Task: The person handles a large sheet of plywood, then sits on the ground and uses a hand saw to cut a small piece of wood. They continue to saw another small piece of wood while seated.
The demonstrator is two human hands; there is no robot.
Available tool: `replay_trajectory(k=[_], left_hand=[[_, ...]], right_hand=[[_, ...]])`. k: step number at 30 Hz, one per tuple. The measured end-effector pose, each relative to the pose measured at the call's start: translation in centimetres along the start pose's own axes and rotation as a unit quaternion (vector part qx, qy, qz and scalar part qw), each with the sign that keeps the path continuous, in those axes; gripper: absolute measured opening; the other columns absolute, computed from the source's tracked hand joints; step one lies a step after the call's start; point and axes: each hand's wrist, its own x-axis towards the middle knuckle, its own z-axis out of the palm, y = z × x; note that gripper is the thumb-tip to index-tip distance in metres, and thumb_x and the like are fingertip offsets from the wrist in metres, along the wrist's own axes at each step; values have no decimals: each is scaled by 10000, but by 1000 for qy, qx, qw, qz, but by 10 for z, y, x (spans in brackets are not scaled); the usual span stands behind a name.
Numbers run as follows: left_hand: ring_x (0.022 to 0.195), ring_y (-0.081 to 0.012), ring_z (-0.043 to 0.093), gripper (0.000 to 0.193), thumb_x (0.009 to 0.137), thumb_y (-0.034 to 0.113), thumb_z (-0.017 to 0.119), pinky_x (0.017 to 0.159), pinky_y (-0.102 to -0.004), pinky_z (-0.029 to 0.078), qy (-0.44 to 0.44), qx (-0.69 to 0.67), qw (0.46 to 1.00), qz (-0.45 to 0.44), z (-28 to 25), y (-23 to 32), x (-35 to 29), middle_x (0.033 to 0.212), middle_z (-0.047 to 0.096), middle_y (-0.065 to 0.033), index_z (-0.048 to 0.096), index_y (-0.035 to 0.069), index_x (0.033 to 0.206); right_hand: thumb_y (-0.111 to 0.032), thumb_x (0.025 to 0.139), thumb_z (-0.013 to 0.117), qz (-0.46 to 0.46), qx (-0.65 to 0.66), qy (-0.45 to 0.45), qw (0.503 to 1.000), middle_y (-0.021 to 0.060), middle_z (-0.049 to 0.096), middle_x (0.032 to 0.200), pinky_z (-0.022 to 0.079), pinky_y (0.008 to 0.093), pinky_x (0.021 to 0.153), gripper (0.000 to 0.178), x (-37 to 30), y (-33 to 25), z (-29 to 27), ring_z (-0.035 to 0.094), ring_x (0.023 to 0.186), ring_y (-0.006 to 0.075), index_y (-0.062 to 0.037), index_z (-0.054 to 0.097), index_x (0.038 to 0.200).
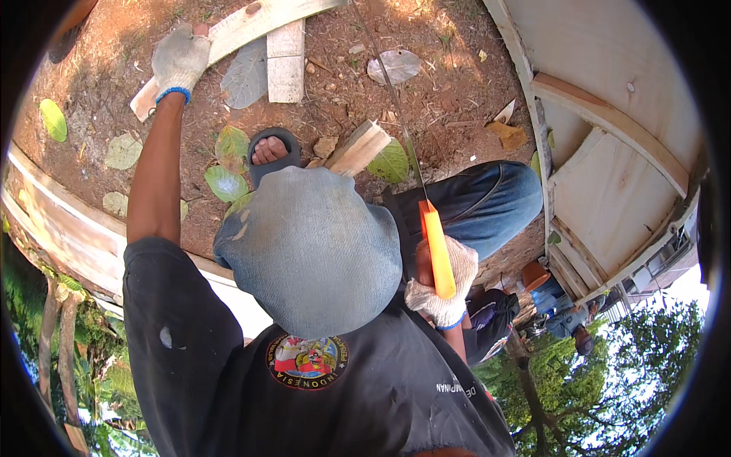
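Observation:
My left hand [181,59], in a pale knitted work glove with a blue cuff, grips a long wooden plank [244,32] near its left end. The plank slants up to the right over the ground, past the frame's top edge. My right hand [451,283], gloved alike, is closed round the orange handle of a hand saw [435,247]. Its thin blade stretches up and away past the top of the view, seen nearly edge-on. A shorter board [285,68] lies under the plank, end toward me. By my sandalled foot is a rough wood block [358,148].
Bare reddish soil holds dry leaves [394,66] and green ones [53,119]. At right stands a large wooden panel with ribs [609,122]; a pale board edge [68,209] curves along the left. My bent knee [499,202] is right of the saw. Another person [571,324] is farther off.

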Motion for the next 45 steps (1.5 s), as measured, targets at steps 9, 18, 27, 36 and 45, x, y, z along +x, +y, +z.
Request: replay_trajectory(k=[9, 18, 27, 36, 45], left_hand=[[1079, -460, 652, 539, 963, 522, 479, 942, -536, 500, 5, 10, 1000, 1, 12, -13, 6, 1090, 699, -276, 700, 41, 1062], [1048, -474, 651, 563, 971, 519, 447, 925, -541, 496, 7, 6, 1000, -7, 18, -14, 28, 1057, 692, -299, 681, 11, 1030], [1033, -472, 660, 542, 969, 512, 459, 921, -537, 505, 2, -22, 1000, 12, 28, -6, 24, 1047, 706, -274, 696, 33, 1056], [1100, -454, 644, 537, 978, 504, 450, 957, -532, 490, -1, -17, 1000, 0, 25, -16, 17, 1140, 695, -263, 690, 46, 1125], [1109, -458, 639, 568, 981, 530, 454, 972, -517, 483, 6, -3, 1000, -20, 21, -12, 20, 1137, 687, -289, 706, 35, 1103]], right_hand=[[-364, 776, 756, -80, -31, 9, 996, 105, 625, 696, 507, 388, 595, 325, 19, -6, -5, 631, 622, 327, -56, 668, 831], [-321, 880, 743, -93, -6, 24, 995, 98, 655, 719, 565, 352, 663, 345, 96, -3, 38, 669, 652, 229, -1, 726, 1009], [-230, 773, 794, -80, -11, 21, 996, 91, 551, 646, 485, 345, 583, 261, 144, -13, 54, 545, 566, 220, -28, 641, 840], [-117, 850, 717, -65, -56, -26, 996, 31, 539, 643, 510, 281, 644, 144, 98, -17, 31, 555, 609, 165, -13, 635, 794], [-282, 731, 749, -43, -50, 3, 998, 96, 634, 695, 539, 358, 617, 259, 42, -1, 11, 651, 617, 270, -47, 676, 810]])
